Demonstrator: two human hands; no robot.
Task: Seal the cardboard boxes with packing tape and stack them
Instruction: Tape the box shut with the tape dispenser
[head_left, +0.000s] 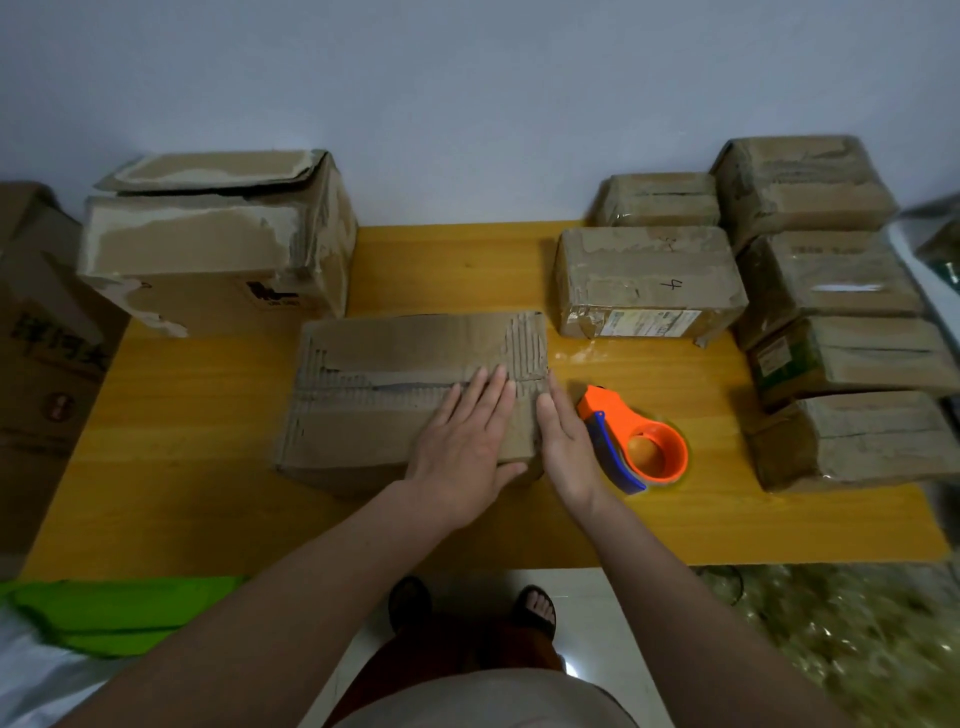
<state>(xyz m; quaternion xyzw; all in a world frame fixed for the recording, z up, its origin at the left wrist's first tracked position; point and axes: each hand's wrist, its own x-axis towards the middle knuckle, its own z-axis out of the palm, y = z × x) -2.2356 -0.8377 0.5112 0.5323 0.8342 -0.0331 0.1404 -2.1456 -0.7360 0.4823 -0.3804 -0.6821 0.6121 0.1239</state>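
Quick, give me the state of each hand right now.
Left hand: open, fingers straight, flat on top of the cardboard box.
Right hand: open, fingers straight against the box's right end, holding nothing.

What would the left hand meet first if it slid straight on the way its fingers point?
The left hand lies flat on the worn brown cardboard box, fingers pointing away and slightly right. Going on, it would cross the torn corrugated patch, then probably bare yellow wooden table.
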